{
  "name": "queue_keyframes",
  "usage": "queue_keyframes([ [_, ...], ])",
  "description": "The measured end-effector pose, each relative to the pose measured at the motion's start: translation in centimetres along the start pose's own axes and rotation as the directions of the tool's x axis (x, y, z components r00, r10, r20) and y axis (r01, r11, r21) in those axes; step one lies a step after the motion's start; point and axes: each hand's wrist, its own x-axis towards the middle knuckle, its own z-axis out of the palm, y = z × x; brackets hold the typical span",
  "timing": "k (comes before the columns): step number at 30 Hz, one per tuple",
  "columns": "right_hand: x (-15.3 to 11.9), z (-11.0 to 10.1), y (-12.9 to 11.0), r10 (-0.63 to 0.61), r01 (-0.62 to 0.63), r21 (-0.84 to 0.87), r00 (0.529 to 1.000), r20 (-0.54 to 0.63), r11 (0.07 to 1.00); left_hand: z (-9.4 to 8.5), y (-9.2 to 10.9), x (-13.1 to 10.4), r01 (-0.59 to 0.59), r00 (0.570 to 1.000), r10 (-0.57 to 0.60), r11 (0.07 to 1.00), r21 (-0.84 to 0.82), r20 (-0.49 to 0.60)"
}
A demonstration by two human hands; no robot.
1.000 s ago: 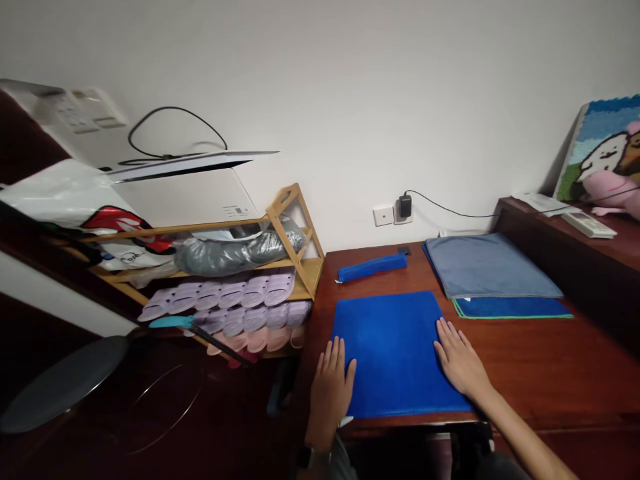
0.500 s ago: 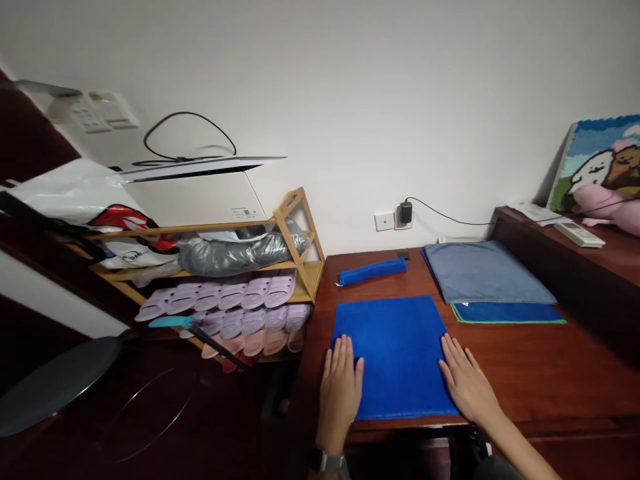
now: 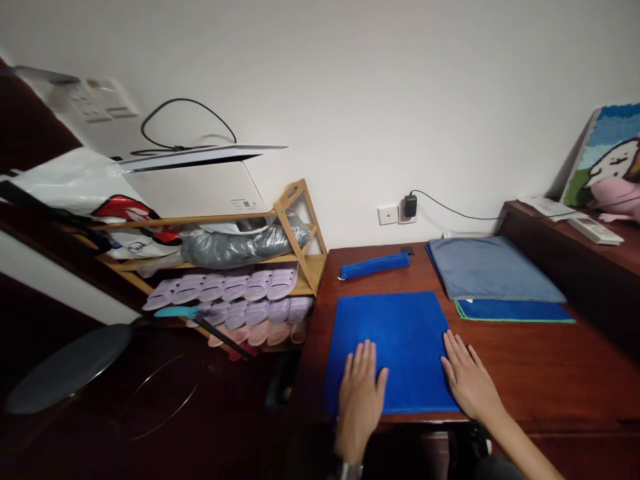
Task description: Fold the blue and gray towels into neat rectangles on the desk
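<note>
A blue cloth (image 3: 400,353) lies flat on the brown wooden desk (image 3: 525,373), near its front edge. Flat on the cloth's left part is my left hand (image 3: 361,393), fingers stretched forward and thumb out to the side. My right hand (image 3: 469,375) rests palm down along the cloth's right edge, fingers extended, partly on the desk. Behind the cloth sits a rolled or folded blue cloth (image 3: 376,266). To the right, a stack of grey cloths (image 3: 495,268) partly covers a blue cloth with a green border (image 3: 515,311).
Left of the desk stands a wooden shoe rack (image 3: 303,247) with several lilac clogs (image 3: 257,283) and a white box (image 3: 200,190) on top. A black plug (image 3: 410,205) sits in the wall socket. A raised ledge at right holds a pink plush toy (image 3: 617,197). A round stool (image 3: 70,367) stands lower left.
My left hand has slid rightward from the cloth's left edge onto its surface. My right hand stays at the right edge. The view has shifted slightly.
</note>
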Motion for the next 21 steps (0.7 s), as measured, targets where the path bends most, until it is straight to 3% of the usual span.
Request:
queue_keyframes([
  [2,0.0,-0.2,-0.2,0.005,-0.005,-0.004,1.0,0.004,1.0,-0.5,-3.5,-1.9,0.028,0.998,-0.024,0.997,0.068,-0.049],
  [4,-0.1,-0.4,-0.4,0.013,-0.014,-0.011,1.0,-0.007,1.0,-0.4,-5.5,-3.0,0.012,0.996,-0.003,0.994,0.107,-0.091],
  [8,-1.0,-0.7,-1.3,0.014,-0.014,0.009,0.999,-0.037,1.0,0.7,-6.1,-3.4,-0.007,0.987,0.029,0.99,0.14,-0.158],
  [14,-1.8,-1.5,-2.2,0.028,-0.029,0.029,0.999,0.036,0.999,0.9,-6.9,-3.2,-0.044,0.981,0.067,0.991,0.124,-0.185],
  [17,-1.8,-1.7,-2.1,0.03,-0.032,0.045,0.999,0.038,0.999,0.1,-5.3,-2.0,-0.06,0.985,0.073,0.994,0.089,-0.159],
  [21,-1.8,-1.3,-1.9,0.036,-0.037,0.042,0.999,0.027,0.998,-0.4,2.3,1.8,-0.175,0.984,0.174,0.984,-0.016,-0.031],
])
